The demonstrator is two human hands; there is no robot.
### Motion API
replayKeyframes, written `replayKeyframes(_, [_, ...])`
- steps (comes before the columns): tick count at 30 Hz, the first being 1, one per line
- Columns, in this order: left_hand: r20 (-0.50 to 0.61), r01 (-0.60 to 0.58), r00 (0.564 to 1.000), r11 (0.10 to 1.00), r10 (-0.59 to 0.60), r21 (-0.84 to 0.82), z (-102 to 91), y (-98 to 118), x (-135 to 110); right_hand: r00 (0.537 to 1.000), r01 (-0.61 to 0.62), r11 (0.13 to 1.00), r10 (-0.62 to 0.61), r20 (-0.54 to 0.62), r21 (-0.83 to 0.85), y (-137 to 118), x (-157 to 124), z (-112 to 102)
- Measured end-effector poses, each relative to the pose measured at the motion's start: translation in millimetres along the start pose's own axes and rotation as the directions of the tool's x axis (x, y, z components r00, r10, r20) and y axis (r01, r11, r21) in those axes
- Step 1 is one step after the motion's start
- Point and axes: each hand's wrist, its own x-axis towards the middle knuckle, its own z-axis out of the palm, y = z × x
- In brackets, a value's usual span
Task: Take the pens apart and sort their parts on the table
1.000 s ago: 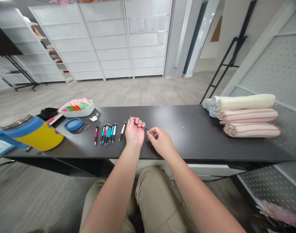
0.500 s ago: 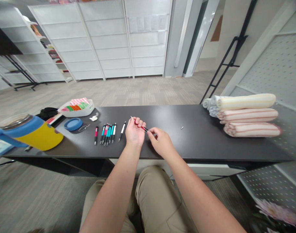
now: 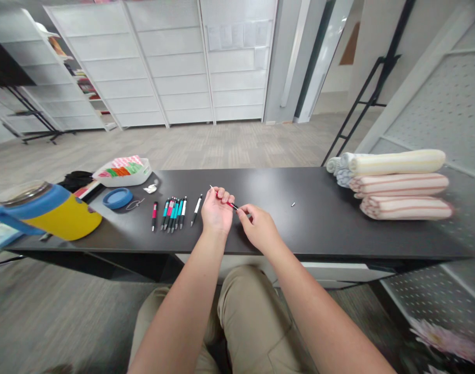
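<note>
My left hand (image 3: 217, 212), palm up, has its fingers curled round a red pen (image 3: 230, 204). A thin white tip sticks out past the thumb at the pen's far end. My right hand (image 3: 257, 224) pinches the dark near end of the same pen between thumb and fingertips. To the left of my hands lies a white and black pen (image 3: 196, 210), then a row of several teal, red and white pens (image 3: 174, 214). A single red and black pen (image 3: 154, 216) rests further left. On the right, a small silvery pen part (image 3: 293, 204) lies alone on the black tabletop (image 3: 319, 228).
At the left stand a yellow and blue jug (image 3: 62, 213), a blue ring-shaped lid (image 3: 117, 198) and a white basket (image 3: 124, 179) of coloured packets. Rolled striped towels (image 3: 404, 184) are stacked at the right end. White cabinets line the back.
Almost nothing differs. Both hands keep their hold on the red pen, and the view has shifted very slightly.
</note>
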Motion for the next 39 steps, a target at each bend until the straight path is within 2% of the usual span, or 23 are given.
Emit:
replayKeyframes(4, [0.011, 0.001, 1.000, 1.000, -0.001, -0.010, -0.9, -0.5, 0.3, 0.999, -0.044, 0.998, 0.044, -0.001, 0.042, -0.1, -0.7, 0.5])
replayKeyframes(10, [0.013, 0.006, 1.000, 1.000, -0.006, 0.008, 1.0, -0.2, -0.8, 0.999, 0.037, 0.999, -0.037, -0.006, 0.004, 0.8, 0.9, 0.4])
replayKeyframes(16, [0.014, 0.006, 1.000, 1.000, -0.006, 0.028, 1.4, 0.0, -0.8, 0.999, 0.040, 0.999, -0.040, 0.004, 0.002, -1.1, 1.2, -1.0])
replayKeyframes(22, [0.068, 0.021, 0.997, 0.996, -0.027, 0.090, -2.1, -5.2, 0.7, 0.999, -0.042, 0.998, 0.042, -0.003, 0.049, 0.0, 0.1, -0.5])
replayKeyframes(28, [0.131, -0.020, 0.991, 0.963, -0.016, 0.268, -6.1, -14.5, -1.4, 0.988, -0.145, 0.983, 0.149, -0.031, 0.109, 1.8, 0.3, -0.9])
replayKeyframes(39, [0.109, -0.065, 0.993, 0.955, 0.035, 0.290, -8.7, -14.3, 0.5, 0.991, -0.122, 0.985, 0.128, -0.047, 0.121, -0.2, -0.3, -0.8])
